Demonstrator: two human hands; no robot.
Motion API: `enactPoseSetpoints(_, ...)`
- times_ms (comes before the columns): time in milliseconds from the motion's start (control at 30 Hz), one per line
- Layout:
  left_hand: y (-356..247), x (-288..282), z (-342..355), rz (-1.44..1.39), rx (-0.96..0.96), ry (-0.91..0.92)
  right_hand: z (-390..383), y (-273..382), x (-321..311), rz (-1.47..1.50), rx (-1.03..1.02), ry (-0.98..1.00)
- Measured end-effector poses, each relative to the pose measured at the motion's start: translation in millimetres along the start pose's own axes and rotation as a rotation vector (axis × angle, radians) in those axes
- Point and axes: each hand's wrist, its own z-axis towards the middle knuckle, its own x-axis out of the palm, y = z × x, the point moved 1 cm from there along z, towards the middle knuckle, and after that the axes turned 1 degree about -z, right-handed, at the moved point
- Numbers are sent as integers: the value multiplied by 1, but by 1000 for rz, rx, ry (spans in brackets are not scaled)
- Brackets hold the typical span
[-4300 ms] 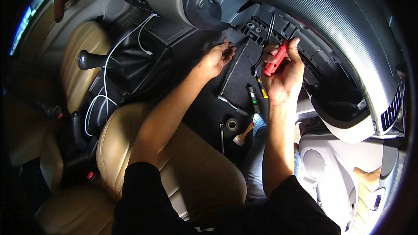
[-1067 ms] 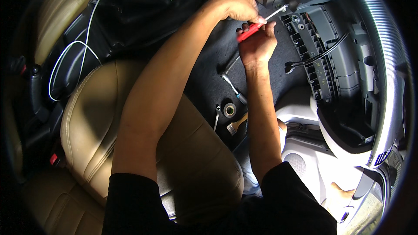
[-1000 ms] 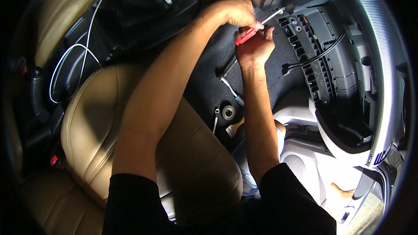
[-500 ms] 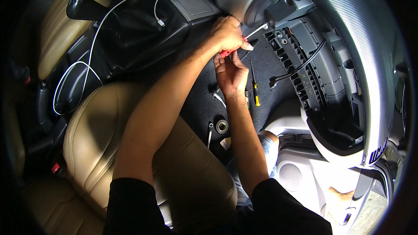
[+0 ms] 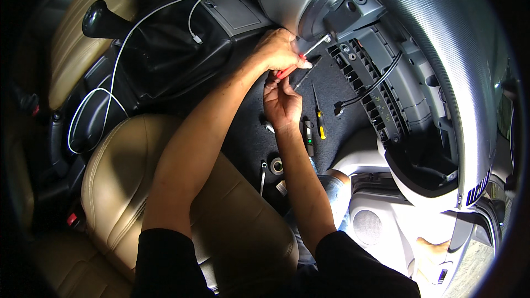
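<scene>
My left hand is closed around the red handle of a screwdriver, thumb lying along the handle. Below it, my right hand has its fingers curled up at the handle's rear end, palm facing me. The screwdriver points up and to the right, its tip at a small fastener on the lower edge of the dashboard. On the dark carpet near my right forearm lie a yellow-and-black screwdriver and a black pen-like tool with a small green light.
A wrench and a roll of tape lie by the tan seat. An opened glove-box cavity with a loose black cable is on the right. A white charging cable runs past the gear lever.
The view has shifted slightly, so the dashboard sits a little further left. Both hands remain at the red screwdriver, and more of the pen-like tool shows beside my right forearm.
</scene>
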Motion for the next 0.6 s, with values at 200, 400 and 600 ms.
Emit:
enactPoseSetpoints(200, 6, -1, 3, -17, -54, 309, 6, 1, -3, 150, 326, 610)
enactPoseSetpoints(400, -1, 0, -2, 118, -2, -5, -3, 1, -11, -38, 111, 144)
enactPoseSetpoints(600, 6, -2, 2, 125, 35, 226, 1, -6, 1, 71, 367, 687)
